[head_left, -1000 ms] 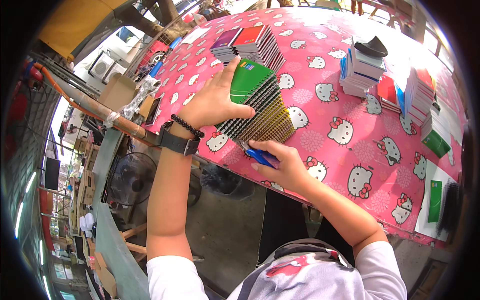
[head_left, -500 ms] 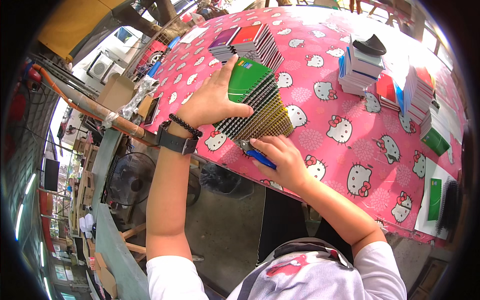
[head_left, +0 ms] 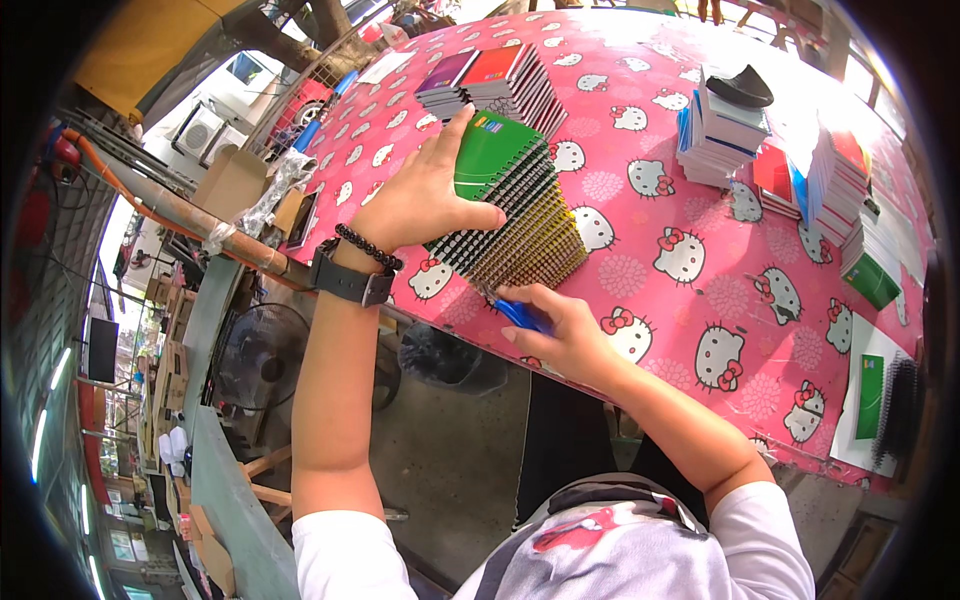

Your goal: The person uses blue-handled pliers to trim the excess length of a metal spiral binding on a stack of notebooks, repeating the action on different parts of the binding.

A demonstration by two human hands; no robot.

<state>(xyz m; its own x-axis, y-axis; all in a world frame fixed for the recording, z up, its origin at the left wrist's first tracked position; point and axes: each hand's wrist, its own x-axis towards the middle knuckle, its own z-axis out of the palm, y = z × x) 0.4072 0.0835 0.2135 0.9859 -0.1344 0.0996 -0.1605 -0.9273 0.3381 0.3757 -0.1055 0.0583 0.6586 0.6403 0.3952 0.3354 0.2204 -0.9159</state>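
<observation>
A tall stack of spiral notebooks (head_left: 495,165) with a green cover on top stands at the near left of the table, its wire bindings facing me. My left hand (head_left: 425,195) grips the stack from its left side, fingers along the cover's edge and thumb across the bindings. In my right hand (head_left: 570,335) is a pair of blue-handled pliers (head_left: 520,315), closed between fingers and thumb. The pliers' jaws are at the lower near corner of the stack, by the wire ends; whether they bite on a wire I cannot tell.
Behind stand more spiral notebooks with red and purple covers (head_left: 495,67). At the right are piles of unbound booklets (head_left: 720,135), a black curved object (head_left: 740,88) on one, and black binding wires (head_left: 895,410) beside a green cover (head_left: 869,395). A pink patterned cloth (head_left: 650,290) covers the table.
My right hand has shifted slightly down, and its fingers sit differently on the pliers, which have turned a little. My left hand and the stack stay almost where they were.
</observation>
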